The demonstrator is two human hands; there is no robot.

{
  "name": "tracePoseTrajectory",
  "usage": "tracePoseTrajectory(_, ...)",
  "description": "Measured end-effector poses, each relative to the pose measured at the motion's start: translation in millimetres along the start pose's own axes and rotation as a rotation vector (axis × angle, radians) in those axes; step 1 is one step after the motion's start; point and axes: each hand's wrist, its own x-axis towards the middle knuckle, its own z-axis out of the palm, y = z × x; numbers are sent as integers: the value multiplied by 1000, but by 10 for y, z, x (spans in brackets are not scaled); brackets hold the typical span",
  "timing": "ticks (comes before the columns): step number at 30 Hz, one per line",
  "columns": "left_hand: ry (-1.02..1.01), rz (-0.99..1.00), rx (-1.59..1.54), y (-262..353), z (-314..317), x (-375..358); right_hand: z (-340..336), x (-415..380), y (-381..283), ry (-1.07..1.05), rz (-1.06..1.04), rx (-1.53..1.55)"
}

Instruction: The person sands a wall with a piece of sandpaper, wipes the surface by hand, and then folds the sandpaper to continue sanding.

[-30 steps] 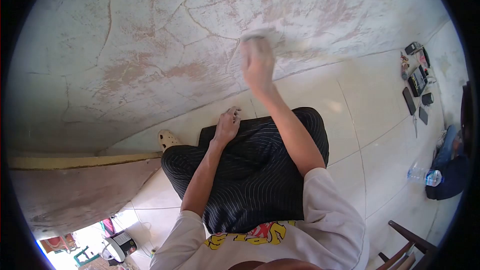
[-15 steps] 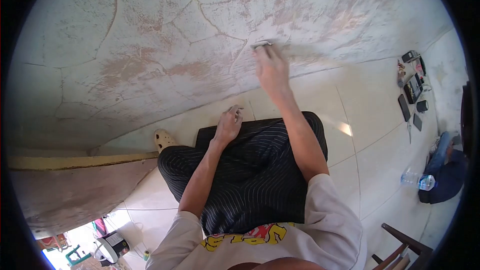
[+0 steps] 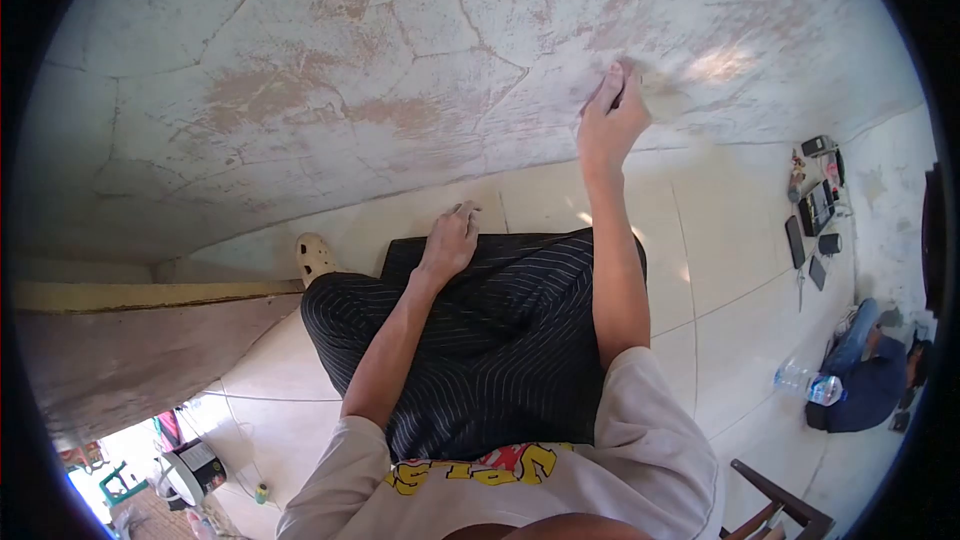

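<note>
My right hand (image 3: 614, 125) is raised against the lower part of the whitish, cracked wall (image 3: 420, 70). Its fingers are pinched on a thin grey piece that looks like folded sandpaper, now mostly hidden by the hand. Worn pinkish patches and raised crack lines mark the wall around it. Lying on the dark striped trousers (image 3: 480, 340) at the knee is my left hand (image 3: 450, 243), its fingers loosely bent and apart, with nothing visible in them.
A yellow clog (image 3: 315, 257) stands near the wall's foot. On the right floor are a phone (image 3: 794, 242), a black box (image 3: 817, 207), a plastic bottle (image 3: 808, 383) and a seated person (image 3: 862, 380). A wooden chair (image 3: 785, 500) and a bucket (image 3: 195, 470) stand nearer me.
My right hand has moved to the right along the wall and turned at the wrist, still gripping the piece. My left hand stays on the knee. The view has shifted slightly.
</note>
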Motion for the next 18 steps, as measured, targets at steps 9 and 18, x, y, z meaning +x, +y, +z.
tracePoseTrajectory(9, -21, 7, -13, 13, 10, 2, 193, -335, 8, -129, -314, -105)
tracePoseTrajectory(18, -18, 56, 39, -12, 48, 36, 136, -247, -59, -84, -96, -20)
